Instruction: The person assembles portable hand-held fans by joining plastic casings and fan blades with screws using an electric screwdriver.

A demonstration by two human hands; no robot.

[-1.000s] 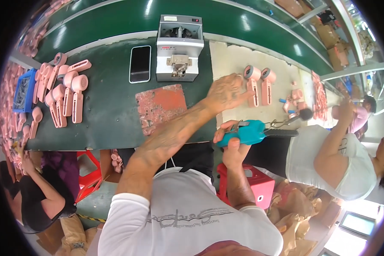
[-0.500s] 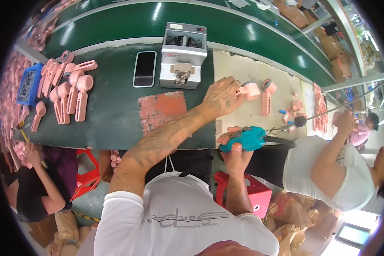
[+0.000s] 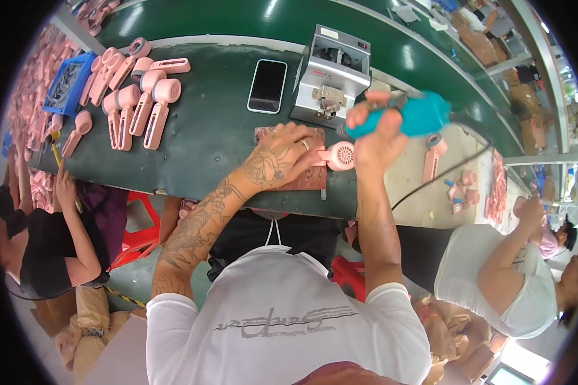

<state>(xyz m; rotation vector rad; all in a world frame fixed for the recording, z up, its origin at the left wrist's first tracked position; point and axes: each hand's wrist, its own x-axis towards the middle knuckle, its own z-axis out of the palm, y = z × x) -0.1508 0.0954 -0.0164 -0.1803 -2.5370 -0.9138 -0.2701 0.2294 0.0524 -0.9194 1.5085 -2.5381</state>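
Note:
My left hand lies over a pink handheld fan, fingers closed round its handle. The fan's round grilled head sticks out to the right, while its handle rests above a worn red mat. In my right hand is a teal electric screwdriver, tilted with its front end toward the left. It is smeared by motion and its bit cannot be made out. That front end is close to a grey screw feeder, just above and right of the fan.
A phone lies left of the feeder. Several pink fans and a blue bin occupy the left of the table. Another fan and small pink parts lie on the cream sheet. Co-workers sit on both sides; a cable trails at right.
My left hand has brought the fan leftward from the cream sheet to the red mat. My right hand has lifted the screwdriver forward, toward the screw feeder. The whole view has shifted.

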